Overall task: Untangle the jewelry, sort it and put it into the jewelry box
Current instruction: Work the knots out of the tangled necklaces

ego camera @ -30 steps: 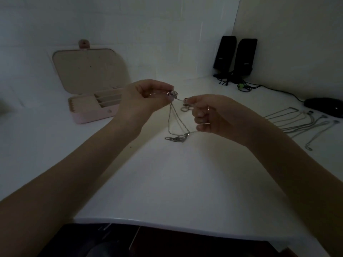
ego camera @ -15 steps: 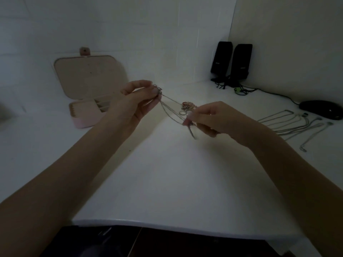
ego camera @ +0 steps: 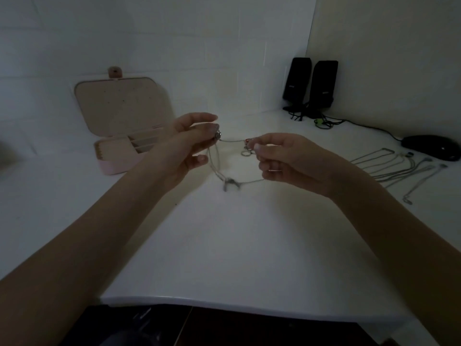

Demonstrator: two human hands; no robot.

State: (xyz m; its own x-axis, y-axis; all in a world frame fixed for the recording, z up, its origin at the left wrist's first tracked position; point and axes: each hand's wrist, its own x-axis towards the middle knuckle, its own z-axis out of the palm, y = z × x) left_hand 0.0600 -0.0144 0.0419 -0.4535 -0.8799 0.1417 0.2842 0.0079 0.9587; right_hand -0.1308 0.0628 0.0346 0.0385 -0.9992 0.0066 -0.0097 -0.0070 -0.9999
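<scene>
tangled chain (ego camera: 225, 168) | strung between hands | left (ego camera: 190, 143) pinches | right (ego camera: 287, 159) pinches

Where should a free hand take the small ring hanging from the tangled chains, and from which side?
Pinch the ring by its lower rim, coming from below. It dangles just under the right hand, whose fingertips hold the chains above it, so its top looks crowded. The left hand pinches the other end, keeping that stretch taut.
</scene>
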